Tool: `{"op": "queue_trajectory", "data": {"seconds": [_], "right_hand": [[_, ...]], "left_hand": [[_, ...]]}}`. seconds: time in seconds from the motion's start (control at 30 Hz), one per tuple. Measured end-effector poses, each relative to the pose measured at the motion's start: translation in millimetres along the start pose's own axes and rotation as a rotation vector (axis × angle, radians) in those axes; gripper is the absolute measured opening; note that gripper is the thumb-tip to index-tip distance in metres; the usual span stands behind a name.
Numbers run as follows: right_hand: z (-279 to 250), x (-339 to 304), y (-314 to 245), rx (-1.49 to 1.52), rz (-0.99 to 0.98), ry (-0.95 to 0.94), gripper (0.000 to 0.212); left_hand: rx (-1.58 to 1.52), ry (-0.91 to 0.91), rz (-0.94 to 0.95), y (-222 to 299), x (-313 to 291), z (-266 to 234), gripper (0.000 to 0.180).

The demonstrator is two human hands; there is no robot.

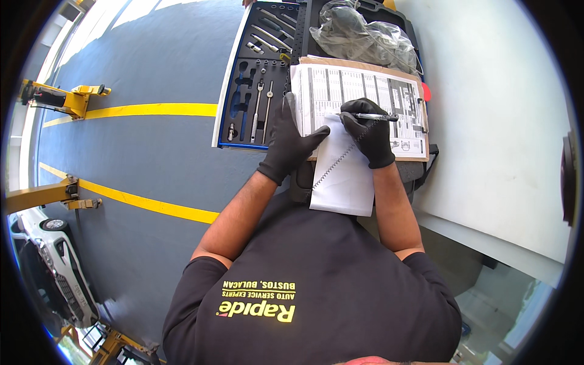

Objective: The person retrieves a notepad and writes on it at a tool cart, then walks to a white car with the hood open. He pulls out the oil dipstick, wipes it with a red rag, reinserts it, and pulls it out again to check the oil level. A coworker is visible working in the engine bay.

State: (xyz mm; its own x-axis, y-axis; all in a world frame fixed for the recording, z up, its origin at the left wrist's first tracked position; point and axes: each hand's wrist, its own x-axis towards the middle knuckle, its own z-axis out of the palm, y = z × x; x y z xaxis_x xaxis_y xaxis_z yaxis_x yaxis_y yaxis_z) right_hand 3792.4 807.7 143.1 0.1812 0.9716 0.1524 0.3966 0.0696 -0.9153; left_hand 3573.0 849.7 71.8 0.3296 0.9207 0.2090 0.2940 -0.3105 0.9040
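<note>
A clipboard (365, 63) carries a printed form (325, 82) with tables and small drawings. Over its lower part lies a blank white sheet (344, 182), hanging past the near edge toward my body. My right hand (370, 134), in a black glove, grips a pen (377, 117) above the paper, the tip pointing left. A thin coiled cord (334, 165) runs across the white sheet. My left hand (292, 137), also in a black glove, rests with thumb and fingers spread at the clipboard's left edge, the thumb on the white sheet.
Left of the clipboard, an open tool drawer (248, 137) holds ratchets, sockets and wrenches in foam. A clear plastic bag (365, 36) lies in a black case behind. A white surface (486, 121) is at right. Yellow lift arms (45, 196) and a white car (64, 267) stand left.
</note>
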Motion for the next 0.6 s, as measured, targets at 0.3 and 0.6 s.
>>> {"op": "queue_trajectory", "data": {"seconds": [0.3,0.6], "right_hand": [[-0.1,5.5,12.7,0.011,0.074,-0.012,0.012],[2.2,5.7,8.6,-0.009,0.036,-0.017,0.013]], "left_hand": [[-0.072,-0.016,-0.038,0.2,0.6,0.4,0.111],[-0.055,-0.049,-0.035,-3.3,0.8,-1.4,0.12]]}}
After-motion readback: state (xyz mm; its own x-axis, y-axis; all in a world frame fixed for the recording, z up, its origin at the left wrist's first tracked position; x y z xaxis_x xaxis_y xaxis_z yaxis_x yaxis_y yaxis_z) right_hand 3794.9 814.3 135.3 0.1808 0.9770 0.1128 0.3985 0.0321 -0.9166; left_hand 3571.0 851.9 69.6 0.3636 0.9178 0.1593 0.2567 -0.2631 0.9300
